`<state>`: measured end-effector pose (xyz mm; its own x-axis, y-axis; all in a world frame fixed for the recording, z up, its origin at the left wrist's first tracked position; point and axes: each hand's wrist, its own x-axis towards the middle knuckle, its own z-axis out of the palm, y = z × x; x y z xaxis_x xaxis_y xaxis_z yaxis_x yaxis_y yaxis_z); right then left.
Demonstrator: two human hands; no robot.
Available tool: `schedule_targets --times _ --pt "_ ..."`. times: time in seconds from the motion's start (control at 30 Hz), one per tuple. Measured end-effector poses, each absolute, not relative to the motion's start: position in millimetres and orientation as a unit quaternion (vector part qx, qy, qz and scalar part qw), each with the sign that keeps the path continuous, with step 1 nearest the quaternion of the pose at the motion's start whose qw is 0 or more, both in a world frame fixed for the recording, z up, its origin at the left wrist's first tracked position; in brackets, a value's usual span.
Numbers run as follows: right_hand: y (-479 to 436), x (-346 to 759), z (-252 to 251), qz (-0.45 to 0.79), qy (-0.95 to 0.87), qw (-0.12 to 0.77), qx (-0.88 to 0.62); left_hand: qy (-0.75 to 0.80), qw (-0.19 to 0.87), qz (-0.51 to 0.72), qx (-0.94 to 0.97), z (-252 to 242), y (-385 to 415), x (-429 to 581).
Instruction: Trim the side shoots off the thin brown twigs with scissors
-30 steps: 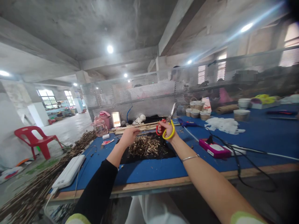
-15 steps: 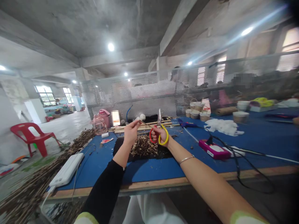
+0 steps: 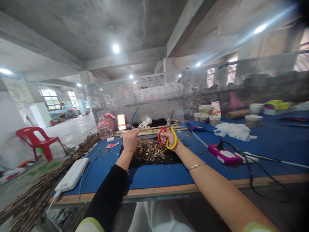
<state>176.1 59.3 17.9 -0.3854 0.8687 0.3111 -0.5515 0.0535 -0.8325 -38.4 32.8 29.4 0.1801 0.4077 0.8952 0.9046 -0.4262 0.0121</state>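
Observation:
My right hand is closed around scissors with one red and one yellow handle loop, blades pointing up. To its left, my left hand is closed, its back towards me; what its fingers pinch is hidden or too thin to make out. Below and between the hands lies a heap of short cut brown twig pieces on a black cloth. Long pale sticks lie across the table behind the heap.
A blue-topped table carries a white power bank at left, a lit phone, a pink bottle, a purple box with cables, and several tubs. Long dry stalks line the left edge. A red chair stands beyond.
My hands have moved apart: the left went left and down, the right slightly right. The thin twig earlier stretched between them is no longer clearly visible. The view has shifted slightly.

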Motion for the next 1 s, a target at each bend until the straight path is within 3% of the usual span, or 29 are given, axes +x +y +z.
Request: schedule_targets --times 0.37,0.5,0.67,1.0 --pt "55 168 18 0.654 -0.508 0.541 -0.146 -0.592 0.200 -0.409 -0.665 22 20 -35" --pt "54 167 17 0.655 -0.510 0.538 -0.146 -0.584 0.153 -0.465 -0.648 18 22 -33" --pt "54 168 16 0.666 -0.507 0.527 -0.150 -0.570 -0.015 -0.564 -0.598 11 33 -42" --pt "60 177 14 0.674 -0.489 0.532 -0.152 -0.453 -0.339 -0.626 -0.537 15 30 -48"
